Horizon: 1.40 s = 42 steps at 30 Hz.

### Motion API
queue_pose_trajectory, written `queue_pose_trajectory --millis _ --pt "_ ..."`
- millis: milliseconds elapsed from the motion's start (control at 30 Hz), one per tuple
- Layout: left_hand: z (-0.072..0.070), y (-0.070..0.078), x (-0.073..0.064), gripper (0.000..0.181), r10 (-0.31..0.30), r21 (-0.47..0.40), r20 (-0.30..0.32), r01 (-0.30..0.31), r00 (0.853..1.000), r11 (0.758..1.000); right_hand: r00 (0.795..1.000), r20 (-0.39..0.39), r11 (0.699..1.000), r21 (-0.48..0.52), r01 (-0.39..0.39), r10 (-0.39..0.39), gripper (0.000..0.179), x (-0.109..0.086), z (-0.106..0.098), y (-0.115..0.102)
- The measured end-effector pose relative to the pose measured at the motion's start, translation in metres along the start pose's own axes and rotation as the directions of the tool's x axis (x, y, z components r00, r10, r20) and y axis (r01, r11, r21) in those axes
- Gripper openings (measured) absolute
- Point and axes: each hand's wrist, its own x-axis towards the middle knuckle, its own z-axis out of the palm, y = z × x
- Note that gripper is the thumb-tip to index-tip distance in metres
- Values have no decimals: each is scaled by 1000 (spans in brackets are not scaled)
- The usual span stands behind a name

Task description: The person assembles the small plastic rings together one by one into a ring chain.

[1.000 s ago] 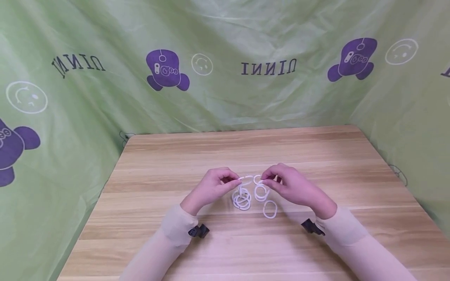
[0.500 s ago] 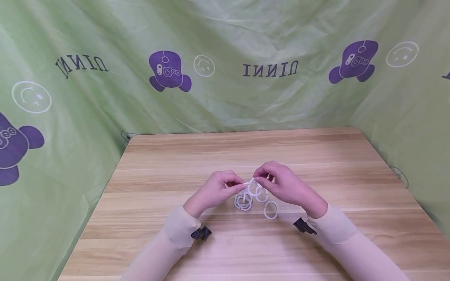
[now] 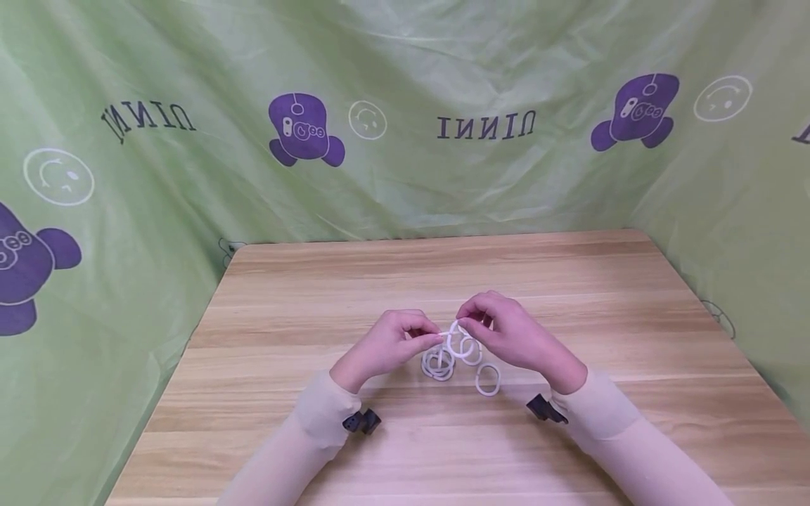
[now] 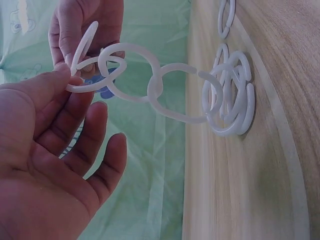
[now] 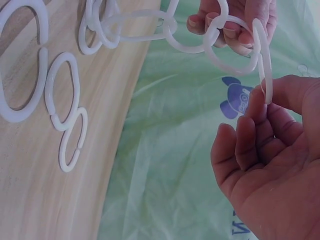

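Observation:
White plastic C-shaped rings, each with a small gap, are linked into a chain. My left hand (image 3: 387, 349) pinches the chain's top ring (image 4: 95, 87) between thumb and fingertips. From there, linked rings slope down to a small heap (image 4: 245, 112) on the table, best seen in the left wrist view. My right hand (image 3: 517, 336) pinches a separate ring (image 5: 268, 75) upright by its edge. In the right wrist view, this ring overlaps the end of the left hand's ring, right at its gap. Both hands are above the table, close together.
Loose white rings lie on the wooden table (image 3: 304, 295) below the right hand, among them one ring (image 3: 488, 394) nearer the person and one big in the right wrist view, a ring (image 5: 42, 75). A green printed curtain (image 3: 405, 183) surrounds the table's back and sides.
My right hand has moved left with a ring lifted from the table, up against the ring in my left hand. The left hand shifted slightly right. Over the last half second both barely move.

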Motion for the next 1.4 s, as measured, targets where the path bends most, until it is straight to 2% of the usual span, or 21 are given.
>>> queue_pose_trajectory --millis 167,400,533,600,833,1167,1400 --pt "-1 0 0 8 12 -34 -1 -12 1000 999 1000 3 1000 2 -7 7 6 0 0 -1" --pt "-1 1 -1 10 2 -148 29 2 1000 989 1000 15 1000 14 -15 15 2 -2 -2 -4" --pt "-2 3 -2 10 15 -157 68 -4 998 988 1000 -8 999 33 -10 11 2 -2 -2 -6" --pt "-3 4 -2 10 1 -147 74 10 997 989 1000 -29 999 38 -3 4 5 -2 -2 -6" --pt "-1 3 -1 11 -129 -139 1 128 992 982 997 -79 996 85 -7 14 5 -1 2 -10" --pt "1 0 0 9 -118 -111 -25 114 993 987 987 -144 981 190 -49 77 4 1 11 -13" --pt "-3 1 0 9 -152 -126 -79 141 985 982 985 -103 965 237 -113 141 7 -1 11 -11"
